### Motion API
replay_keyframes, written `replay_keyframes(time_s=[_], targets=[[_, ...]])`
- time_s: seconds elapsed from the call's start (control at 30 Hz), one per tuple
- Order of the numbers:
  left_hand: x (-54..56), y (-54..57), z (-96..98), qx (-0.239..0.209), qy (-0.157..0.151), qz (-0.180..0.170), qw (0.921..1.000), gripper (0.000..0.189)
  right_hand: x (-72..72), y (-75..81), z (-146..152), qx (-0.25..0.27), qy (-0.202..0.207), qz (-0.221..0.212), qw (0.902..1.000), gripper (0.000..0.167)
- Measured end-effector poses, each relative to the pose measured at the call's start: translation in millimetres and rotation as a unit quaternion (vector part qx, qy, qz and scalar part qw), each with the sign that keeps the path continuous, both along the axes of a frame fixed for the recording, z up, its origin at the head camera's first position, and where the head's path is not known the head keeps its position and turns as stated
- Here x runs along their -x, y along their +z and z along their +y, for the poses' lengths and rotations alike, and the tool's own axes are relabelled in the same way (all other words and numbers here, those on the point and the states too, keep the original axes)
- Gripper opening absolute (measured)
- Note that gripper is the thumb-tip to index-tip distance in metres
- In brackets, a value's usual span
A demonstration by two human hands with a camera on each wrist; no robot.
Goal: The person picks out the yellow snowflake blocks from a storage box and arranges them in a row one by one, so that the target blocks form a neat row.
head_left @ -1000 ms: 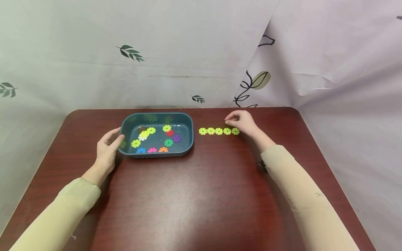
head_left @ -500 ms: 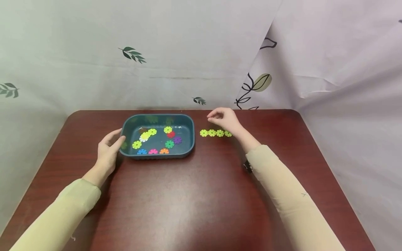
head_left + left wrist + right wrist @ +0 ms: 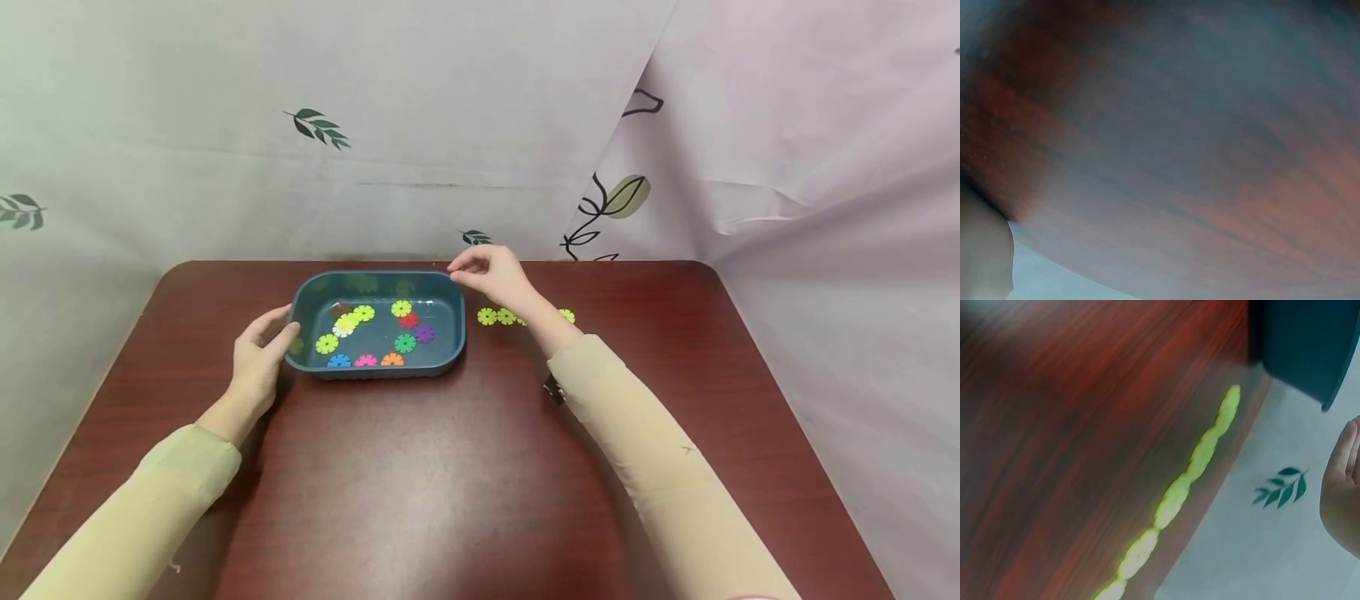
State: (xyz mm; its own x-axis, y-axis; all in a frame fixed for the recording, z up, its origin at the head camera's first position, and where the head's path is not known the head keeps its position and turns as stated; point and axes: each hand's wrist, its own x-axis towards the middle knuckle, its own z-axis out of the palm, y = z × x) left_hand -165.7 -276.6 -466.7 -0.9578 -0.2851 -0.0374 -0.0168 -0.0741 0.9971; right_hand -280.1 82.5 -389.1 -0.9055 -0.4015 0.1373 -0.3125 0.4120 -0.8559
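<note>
A dark teal plastic tray (image 3: 375, 372) holds several flower-shaped plastic discs (image 3: 405, 342) in yellow, green, purple, red, pink, blue, orange and white. My left hand (image 3: 255, 362) grips its left side, thumb at the rim. Over the tray's far right corner is my right hand (image 3: 498, 273), fingers loosely bent and thumb near the index finger; nothing shows between them. Right of the tray, yellow discs (image 3: 487, 317) lie in a straight row, partly hidden by my right wrist. The right wrist view shows this row (image 3: 1172, 500) end to end beside the tray wall (image 3: 1310, 344).
The reddish-brown wooden table (image 3: 420, 492) reaches back to a pale cloth backdrop (image 3: 412, 125) printed with leaves. Cloth also hangs along the right side. The left wrist view is blurred, with mostly tabletop (image 3: 1260, 219) in it.
My right hand has moved left from the right end of the yellow row to the tray's far right corner. The left hand and tray stay in place.
</note>
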Motion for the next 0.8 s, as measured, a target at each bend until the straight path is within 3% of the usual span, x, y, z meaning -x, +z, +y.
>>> replay_keyframes(time_s=[0.2,0.8], targets=[[0.2,0.7,-0.2,0.003,0.000,-0.003,1.0000,0.029,-2.0,-0.2,-25,-0.008,0.026,0.002,0.9996,0.013],[0.5,0.2,1.1,-0.009,0.001,0.007,0.9999,0.027,-4.6,-9.5,-75,-0.071,0.090,-0.049,0.9921,0.019]])
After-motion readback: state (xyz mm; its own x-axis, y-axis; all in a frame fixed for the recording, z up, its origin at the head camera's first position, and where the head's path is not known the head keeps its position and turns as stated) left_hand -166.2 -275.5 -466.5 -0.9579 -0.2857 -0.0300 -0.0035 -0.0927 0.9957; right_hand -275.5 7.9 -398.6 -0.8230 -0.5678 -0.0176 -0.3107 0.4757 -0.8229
